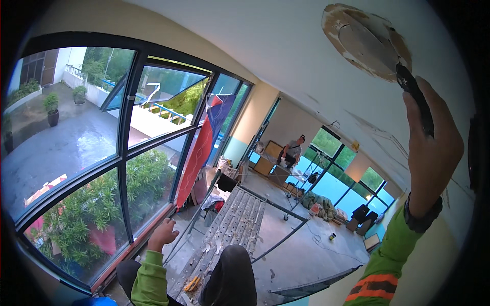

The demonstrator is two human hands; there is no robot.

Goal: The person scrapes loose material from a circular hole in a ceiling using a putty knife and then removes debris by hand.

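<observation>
Overhead at the upper right, my right hand (434, 137) is wrapped round the black handle of a putty knife (416, 97). The knife's wide blade lies against a round, bare brownish patch (332, 25) in the white ceiling (286, 35). Low on the left, my left hand (162, 234) is empty, its fingers loosely bent and the thumb apart, beside the scaffold rail. Under my bent knee runs a perforated metal scaffold plank (232, 224), dusty and strewn with scraps. A yellow utility knife (192, 284) rests on it near my leg.
Dark-framed windows (122, 153) stand at the left, one pane tilted out. A red and blue cloth (199, 153) hangs beside them. Scaffold rails (280, 206) edge the plank above the floor. Farther off, a person (291, 152) sits high up near piled sacks (319, 205).
</observation>
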